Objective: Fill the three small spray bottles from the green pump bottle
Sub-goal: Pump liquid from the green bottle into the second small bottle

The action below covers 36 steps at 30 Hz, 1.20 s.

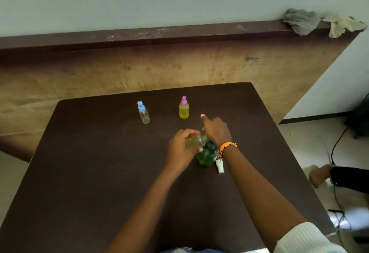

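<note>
My left hand [179, 148] grips a small clear spray bottle [195, 141] with yellow-green liquid, tilted almost on its side, capless, its neck at the top of the green pump bottle [205, 157]. My right hand [216, 130] rests over the pump head of the green bottle, index finger stretched out. A white spray cap [219, 166] lies on the dark table [99, 172] just right of the green bottle. Farther back stand a blue-capped spray bottle [143, 112] with only a little liquid and a pink-capped spray bottle [184, 108] full of yellow liquid.
The table butts against a worn brown wall panel [159, 66] with a ledge carrying crumpled rags [319, 22]. On the floor at right lie black cables [337, 192], and another person's foot [321, 174] shows there.
</note>
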Motion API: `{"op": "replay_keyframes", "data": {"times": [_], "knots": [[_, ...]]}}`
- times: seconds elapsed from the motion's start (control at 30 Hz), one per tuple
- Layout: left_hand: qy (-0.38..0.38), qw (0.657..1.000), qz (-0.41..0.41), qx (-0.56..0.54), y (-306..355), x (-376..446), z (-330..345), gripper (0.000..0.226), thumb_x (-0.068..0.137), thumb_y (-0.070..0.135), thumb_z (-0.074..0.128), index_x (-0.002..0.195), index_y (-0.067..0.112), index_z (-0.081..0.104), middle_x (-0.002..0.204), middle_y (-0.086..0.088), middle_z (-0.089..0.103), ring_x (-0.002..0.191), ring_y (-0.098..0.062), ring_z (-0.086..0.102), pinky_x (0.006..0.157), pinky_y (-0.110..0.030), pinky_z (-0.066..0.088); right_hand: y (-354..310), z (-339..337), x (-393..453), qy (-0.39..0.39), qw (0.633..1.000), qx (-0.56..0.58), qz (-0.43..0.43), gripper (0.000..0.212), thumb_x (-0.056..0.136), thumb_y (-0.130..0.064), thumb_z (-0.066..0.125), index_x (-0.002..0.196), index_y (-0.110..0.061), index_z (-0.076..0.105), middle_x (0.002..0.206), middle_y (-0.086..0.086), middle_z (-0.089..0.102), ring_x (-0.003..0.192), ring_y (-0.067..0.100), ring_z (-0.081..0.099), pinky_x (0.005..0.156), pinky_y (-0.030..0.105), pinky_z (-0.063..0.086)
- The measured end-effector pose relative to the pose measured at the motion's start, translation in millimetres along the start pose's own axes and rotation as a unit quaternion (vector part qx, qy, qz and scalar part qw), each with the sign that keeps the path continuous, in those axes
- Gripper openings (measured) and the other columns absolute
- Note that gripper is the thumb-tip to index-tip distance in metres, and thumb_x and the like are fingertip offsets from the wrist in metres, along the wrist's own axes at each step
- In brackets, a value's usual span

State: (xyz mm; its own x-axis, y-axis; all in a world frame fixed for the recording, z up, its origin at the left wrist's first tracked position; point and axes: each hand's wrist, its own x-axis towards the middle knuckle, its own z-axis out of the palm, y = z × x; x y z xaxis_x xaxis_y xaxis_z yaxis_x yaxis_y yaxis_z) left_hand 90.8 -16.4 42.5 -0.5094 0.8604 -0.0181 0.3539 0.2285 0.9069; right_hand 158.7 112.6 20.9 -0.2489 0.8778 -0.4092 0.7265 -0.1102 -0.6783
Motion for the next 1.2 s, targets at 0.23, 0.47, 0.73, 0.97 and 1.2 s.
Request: {"op": "replay_keyframes", "data": {"times": [0.23, 0.47, 0.73, 0.97, 1.2], "knots": [[-0.008, 1.0, 0.008, -0.028, -7, 1, 0, 0.045, 0.061, 0.001, 0.079, 0.095, 0.026, 0.065, 0.098, 0.004, 0.064, 0.091, -0.013, 0.062, 0.081, -0.024, 0.05, -3, -1, -3, -0.006, 1.0, -0.024, 0.003, 0.071, 0.091, -0.064, 0.033, 0.114, -0.008, 0.068, 0.123, 0.015, 0.065, 0.112, 0.037, 0.059, 0.103, 0.049, 0.043], [-0.017, 0.999, 0.003, -0.042, -5, 2, -2, 0.044, 0.06, 0.005, 0.078, 0.092, 0.032, 0.064, 0.1, 0.0, 0.065, 0.093, -0.016, 0.064, 0.086, -0.036, 0.052, -18, -9, -2, -0.05, 0.998, -0.026, -0.014, 0.089, 0.08, -0.075, 0.019, 0.113, -0.01, 0.069, 0.116, 0.016, 0.069, 0.114, 0.036, 0.06, 0.106, 0.053, 0.039], [-0.012, 1.0, -0.006, -0.024, -9, 2, 2, 0.044, 0.061, 0.003, 0.079, 0.1, 0.018, 0.067, 0.099, -0.001, 0.064, 0.091, -0.016, 0.063, 0.085, -0.034, 0.052, -4, 1, -3, 0.043, 0.999, -0.014, -0.005, 0.081, 0.092, -0.072, 0.022, 0.113, -0.009, 0.068, 0.12, 0.014, 0.067, 0.111, 0.037, 0.059, 0.103, 0.052, 0.041], [-0.02, 0.999, -0.007, -0.031, -8, 1, 0, 0.041, 0.062, 0.006, 0.079, 0.097, 0.024, 0.066, 0.101, -0.002, 0.066, 0.093, -0.015, 0.063, 0.087, -0.038, 0.052, -6, -3, -1, -0.015, 1.0, -0.014, -0.015, 0.086, 0.09, -0.073, 0.017, 0.101, -0.009, 0.073, 0.115, 0.013, 0.07, 0.111, 0.034, 0.06, 0.104, 0.05, 0.041], [-0.024, 0.999, -0.006, -0.029, -8, 3, -1, 0.042, 0.062, 0.006, 0.079, 0.097, 0.025, 0.066, 0.102, -0.002, 0.066, 0.094, -0.017, 0.064, 0.088, -0.039, 0.052, -7, -2, 1, -0.004, 1.0, -0.02, -0.013, 0.086, 0.09, -0.074, 0.017, 0.104, -0.009, 0.072, 0.116, 0.015, 0.069, 0.109, 0.035, 0.06, 0.103, 0.051, 0.042]]}}
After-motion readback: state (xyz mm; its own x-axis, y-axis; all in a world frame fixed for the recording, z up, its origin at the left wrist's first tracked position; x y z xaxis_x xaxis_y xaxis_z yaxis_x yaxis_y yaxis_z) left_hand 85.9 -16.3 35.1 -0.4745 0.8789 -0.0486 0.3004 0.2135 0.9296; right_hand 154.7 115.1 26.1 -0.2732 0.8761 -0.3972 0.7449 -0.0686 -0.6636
